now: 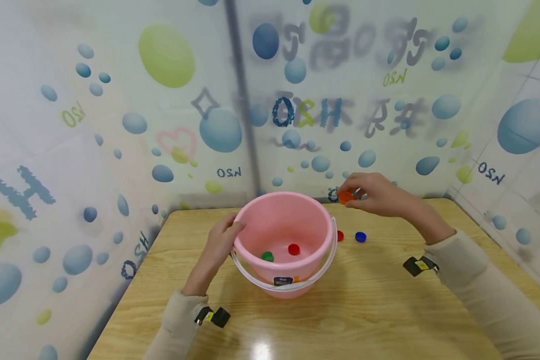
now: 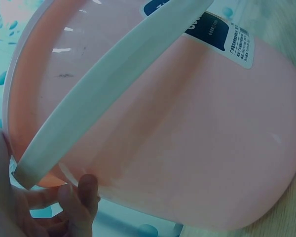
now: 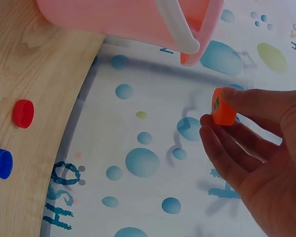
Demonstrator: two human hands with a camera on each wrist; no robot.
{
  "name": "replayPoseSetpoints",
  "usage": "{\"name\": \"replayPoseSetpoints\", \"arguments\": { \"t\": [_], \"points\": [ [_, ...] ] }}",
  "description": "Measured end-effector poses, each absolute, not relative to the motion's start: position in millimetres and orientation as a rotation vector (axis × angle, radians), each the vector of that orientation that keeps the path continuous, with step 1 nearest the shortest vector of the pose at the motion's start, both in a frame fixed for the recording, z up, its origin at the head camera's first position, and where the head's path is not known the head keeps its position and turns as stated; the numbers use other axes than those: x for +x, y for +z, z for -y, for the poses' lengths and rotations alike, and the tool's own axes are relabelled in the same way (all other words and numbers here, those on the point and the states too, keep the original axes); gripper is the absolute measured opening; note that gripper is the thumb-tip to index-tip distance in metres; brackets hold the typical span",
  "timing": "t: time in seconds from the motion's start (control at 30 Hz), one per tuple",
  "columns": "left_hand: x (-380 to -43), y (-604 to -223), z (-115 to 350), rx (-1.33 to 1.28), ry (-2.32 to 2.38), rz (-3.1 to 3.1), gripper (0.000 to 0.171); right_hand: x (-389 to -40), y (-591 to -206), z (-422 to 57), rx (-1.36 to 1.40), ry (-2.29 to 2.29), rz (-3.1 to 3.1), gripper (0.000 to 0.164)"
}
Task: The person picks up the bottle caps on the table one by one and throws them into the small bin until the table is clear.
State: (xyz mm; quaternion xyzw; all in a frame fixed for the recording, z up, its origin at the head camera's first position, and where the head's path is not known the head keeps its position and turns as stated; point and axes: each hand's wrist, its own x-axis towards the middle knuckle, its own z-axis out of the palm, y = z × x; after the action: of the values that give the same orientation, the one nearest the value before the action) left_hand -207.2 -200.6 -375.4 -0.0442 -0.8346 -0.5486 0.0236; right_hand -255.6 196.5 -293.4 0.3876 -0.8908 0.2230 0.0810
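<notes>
A pink bucket point(image 1: 279, 215) stands on the wooden table, its white handle point(image 2: 98, 98) hanging down at the front. My left hand point(image 1: 221, 237) grips the bucket's left rim, thumb over the edge and fingers outside. Inside on the bottom lie a green bottle cap point(image 1: 267, 256) and a red bottle cap point(image 1: 294, 249). Between thumb and fingertips, my right hand point(image 1: 374, 194) pinches an orange bottle cap point(image 3: 224, 106), held in the air to the right of the bucket, above the table's far edge. Dark marks show on the orange cap's top in the right wrist view.
Right of the bucket, a second red cap point(image 3: 23, 113) and a blue cap point(image 1: 360, 237) lie on the tabletop point(image 1: 364, 300). Patterned white sheets point(image 1: 297, 150) with blue and green dots surround the table at the back and sides.
</notes>
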Motion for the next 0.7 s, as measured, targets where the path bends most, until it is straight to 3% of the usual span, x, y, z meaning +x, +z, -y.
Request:
{"name": "replayPoseSetpoints", "arguments": {
  "t": [0.43, 0.7],
  "points": [
    [-206.6, -374.1, 199.7, -0.131, -1.706, 2.593, 0.044, -255.8, -285.4, -178.9, 1.236, 0.83, 2.654, 0.033],
    [-207.7, -374.7, 199.9, -0.137, -1.706, 2.589, 0.044, -257.4, -282.3, -163.2, 1.342, 0.912, 2.641, 0.028]
  ]
}}
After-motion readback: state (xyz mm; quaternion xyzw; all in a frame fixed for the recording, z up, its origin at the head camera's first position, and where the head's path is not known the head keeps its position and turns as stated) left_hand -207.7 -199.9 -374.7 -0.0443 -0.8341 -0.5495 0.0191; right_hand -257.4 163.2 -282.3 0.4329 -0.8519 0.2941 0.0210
